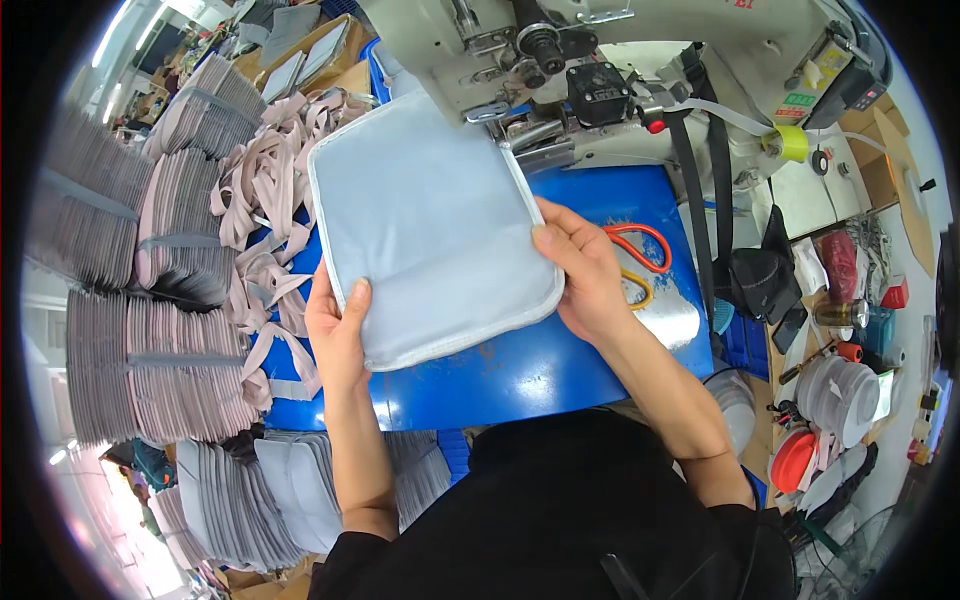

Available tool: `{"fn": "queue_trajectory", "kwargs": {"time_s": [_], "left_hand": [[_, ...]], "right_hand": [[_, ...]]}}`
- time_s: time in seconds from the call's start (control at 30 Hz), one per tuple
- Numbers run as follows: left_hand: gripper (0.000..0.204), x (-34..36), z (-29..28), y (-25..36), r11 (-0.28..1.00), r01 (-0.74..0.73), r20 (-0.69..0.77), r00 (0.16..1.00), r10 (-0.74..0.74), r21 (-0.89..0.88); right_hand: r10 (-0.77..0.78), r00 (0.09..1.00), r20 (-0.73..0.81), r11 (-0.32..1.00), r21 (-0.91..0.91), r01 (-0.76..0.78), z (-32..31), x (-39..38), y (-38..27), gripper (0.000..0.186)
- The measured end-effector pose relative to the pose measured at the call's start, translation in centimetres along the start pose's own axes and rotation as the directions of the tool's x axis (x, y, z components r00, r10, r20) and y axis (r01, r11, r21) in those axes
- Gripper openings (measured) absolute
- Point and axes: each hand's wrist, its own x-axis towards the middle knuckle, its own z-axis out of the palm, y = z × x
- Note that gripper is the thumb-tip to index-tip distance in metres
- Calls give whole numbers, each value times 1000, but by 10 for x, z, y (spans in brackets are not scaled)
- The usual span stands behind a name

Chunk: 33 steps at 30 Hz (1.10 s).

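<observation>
Pale grey panel is sitting by the sewing machine, above the blue table; the left hand and right hand are clamping 2 opposite edges between thumbs and fingers, apparently positioning its white rim; the next move is probably calling for steady guiding.

My panel is pale grey-blue with a white border; my desk, blue with silvery worn patches; my shirt, black. I see a red-orange handle and a yellow one, dusty-pink straps, pinkish-grey stacks, a cream machine, a yellow-green roll.
</observation>
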Motion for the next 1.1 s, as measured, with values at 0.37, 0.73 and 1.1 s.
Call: {"fn": "queue_trajectory", "kwargs": {"time_s": [0.37,0.73,1.1], "left_hand": [[57,78,-6,5,998,-61,63,996,61,1],[52,95,-9,-2,993,-98,35,994,101,-69],[70,65,0,-16,993,22,-48,998,-27,-117]], "right_hand": [[-52,996,-68,916,-400,21,-10,44,-29,27],[-912,12,411,-411,-912,-4,-73,26,-424,39],[-797,594,-110,399,-834,380,-211,47,-527,45]]}}
